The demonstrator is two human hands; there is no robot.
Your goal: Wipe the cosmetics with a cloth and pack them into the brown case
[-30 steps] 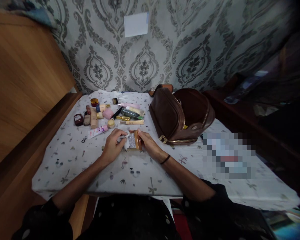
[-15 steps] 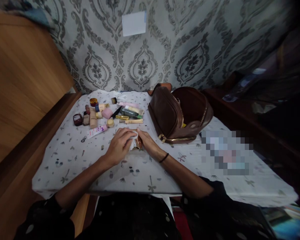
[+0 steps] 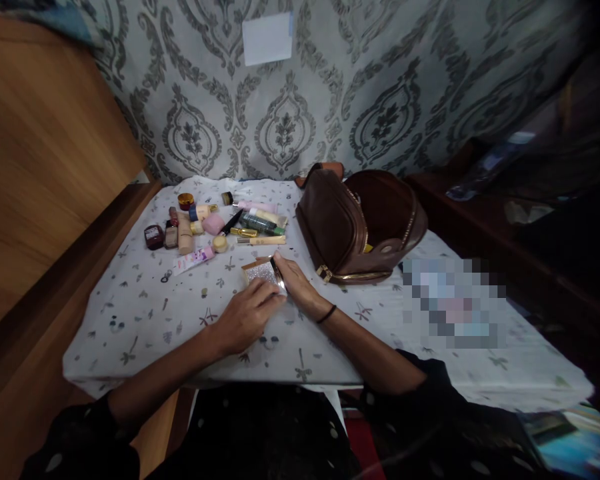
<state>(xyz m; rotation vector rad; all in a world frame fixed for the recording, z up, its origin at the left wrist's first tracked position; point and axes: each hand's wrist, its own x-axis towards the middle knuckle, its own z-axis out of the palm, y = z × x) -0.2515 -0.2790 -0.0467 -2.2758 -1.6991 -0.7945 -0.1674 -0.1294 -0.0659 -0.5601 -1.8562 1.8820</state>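
My right hand (image 3: 303,287) grips a glittery silver compact (image 3: 263,270) with shiny gold edges from its right side, tilting it above the tablecloth. My left hand (image 3: 250,317) is closed, its fingertips pressed to the compact's near edge. The white tissue seen in that hand earlier is now mostly hidden under the fingers. Beyond both hands lie several cosmetics, among them a white and purple tube (image 3: 193,260), a round cream-lidded jar (image 3: 220,244) and a slim beige tube (image 3: 261,240). A brown leather bag (image 3: 330,223) stands unzipped to the right of my right hand.
A printed white cloth (image 3: 145,333) covers the table. On its right lies a blurred-out flat item (image 3: 455,303). A wooden cabinet (image 3: 45,167) borders the left side, and a patterned curtain (image 3: 285,133) hangs behind. A clear bottle (image 3: 490,167) rests at the far right.
My left hand has slid down and toward me across the compact, uncovering its glittery face. The right hand keeps its grip; the compact now lies flatter to view. The bag and cosmetics stay put.
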